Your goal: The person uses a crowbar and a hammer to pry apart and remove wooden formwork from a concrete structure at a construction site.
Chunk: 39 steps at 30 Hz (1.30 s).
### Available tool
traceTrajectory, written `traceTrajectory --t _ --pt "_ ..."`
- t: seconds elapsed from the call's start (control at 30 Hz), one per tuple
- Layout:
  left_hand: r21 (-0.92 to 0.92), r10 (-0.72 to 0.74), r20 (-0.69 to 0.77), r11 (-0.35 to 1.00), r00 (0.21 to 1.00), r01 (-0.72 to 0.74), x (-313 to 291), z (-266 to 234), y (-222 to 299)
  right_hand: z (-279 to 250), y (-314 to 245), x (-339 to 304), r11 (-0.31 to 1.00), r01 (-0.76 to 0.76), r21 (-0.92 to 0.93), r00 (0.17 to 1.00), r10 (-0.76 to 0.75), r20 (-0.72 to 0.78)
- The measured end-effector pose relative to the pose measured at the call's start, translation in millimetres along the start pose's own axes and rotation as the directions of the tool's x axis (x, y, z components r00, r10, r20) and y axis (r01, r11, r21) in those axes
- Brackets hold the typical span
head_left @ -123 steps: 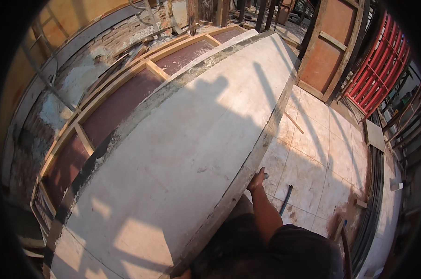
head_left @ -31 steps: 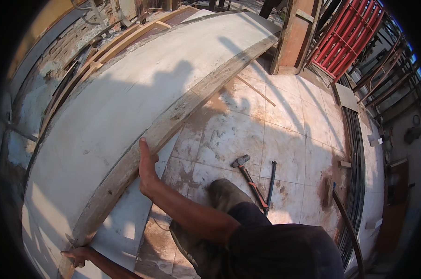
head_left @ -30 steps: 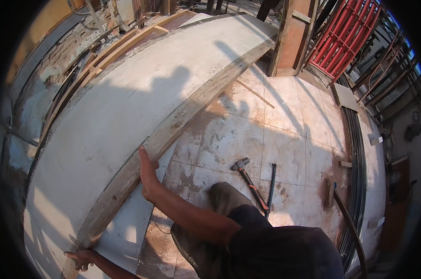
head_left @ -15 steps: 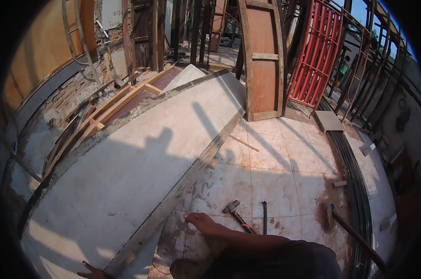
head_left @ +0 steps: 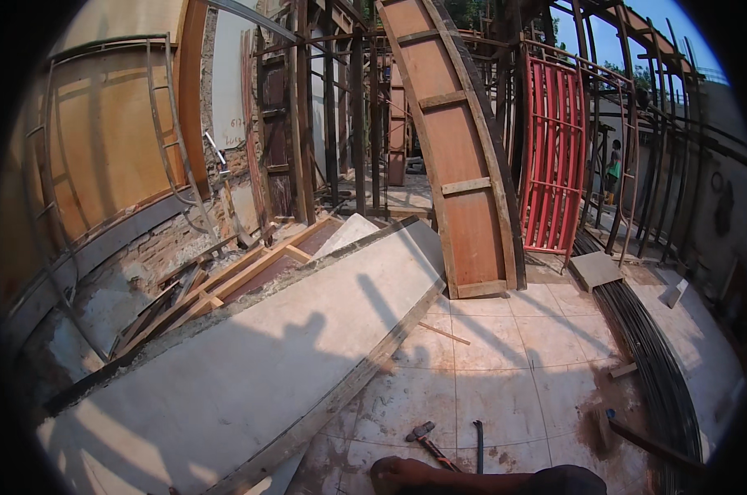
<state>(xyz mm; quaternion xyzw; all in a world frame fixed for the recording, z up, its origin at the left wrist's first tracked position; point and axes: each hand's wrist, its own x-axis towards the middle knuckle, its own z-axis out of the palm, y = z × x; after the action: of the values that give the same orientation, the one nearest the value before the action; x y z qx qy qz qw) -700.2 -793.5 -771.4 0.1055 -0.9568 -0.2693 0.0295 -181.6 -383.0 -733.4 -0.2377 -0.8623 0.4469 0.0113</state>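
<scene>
Long whitish-grey slab slants across left, left of bare right forearm. Fingers, both hands: cannot tell whether apart or together. Slab's right edge borders open pale tiled floor; black-and-orange hammer there. Far end near upright brown wood-framed panel.

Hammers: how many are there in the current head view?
1: the hammer lies on the tiled floor, left of the dark bar. Others may be hidden behind the pale slab.

The right forearm has drawn back from the near edge of the pale slab; the view has tilted up, showing more sky.
</scene>
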Motion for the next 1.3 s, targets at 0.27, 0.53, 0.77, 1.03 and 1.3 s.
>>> traceTrajectory --t 0.27,0.53,0.77,1.03,1.3 --pt "-0.302 0.229 -0.061 0.923 0.971 -0.237 7 55 -13 -18 -11 -48 0.991 -0.087 -0.099 0.995 0.083 -0.050" --pt "-0.539 0.521 -0.196 0.650 0.831 -0.535 -43 15 -78 17 132 -116 0.818 -0.573 0.053 0.773 0.561 -0.296" --pt "-0.590 0.403 0.085 0.757 0.911 -0.280 -251 46 -50 85 250 -242 0.520 -0.812 0.264 0.400 0.826 -0.398" --pt "-0.126 0.464 0.514 0.873 0.721 -0.472 -387 24 -75 148 245 -309 0.326 -0.757 0.567 0.094 0.912 -0.399" --pt "-0.001 0.438 0.593 0.840 0.676 -0.543 -385 -22 -103 189 196 -287 0.540 -0.673 0.505 0.289 0.821 -0.493"
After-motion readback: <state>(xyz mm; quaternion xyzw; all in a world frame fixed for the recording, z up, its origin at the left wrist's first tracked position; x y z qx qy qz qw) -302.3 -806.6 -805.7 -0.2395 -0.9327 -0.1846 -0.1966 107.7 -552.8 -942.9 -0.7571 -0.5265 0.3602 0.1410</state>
